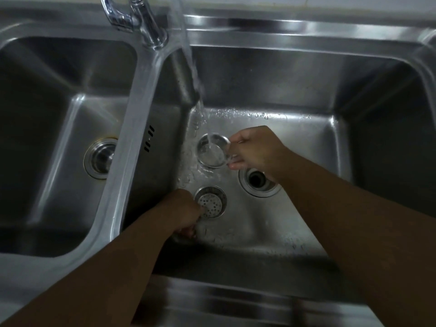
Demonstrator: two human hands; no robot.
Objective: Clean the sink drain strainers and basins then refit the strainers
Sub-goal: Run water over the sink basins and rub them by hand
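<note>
I look down into a steel double sink. My right hand (256,148) holds a round metal strainer cup (212,151) under the running water stream (191,67) in the right basin (295,220). My left hand (184,210) grips a second, perforated strainer (210,205) low near the basin floor. The right drain hole (256,180) is open and partly hidden by my right wrist. The left basin (59,185) has its drain (100,158) with a dark fitting inside.
The chrome tap (146,22) stands on the ridge between the basins, swung over the right one. Overflow slots (149,138) mark the divider wall. Water pools and splashes on the right basin floor. The front rim (212,300) runs below my arms.
</note>
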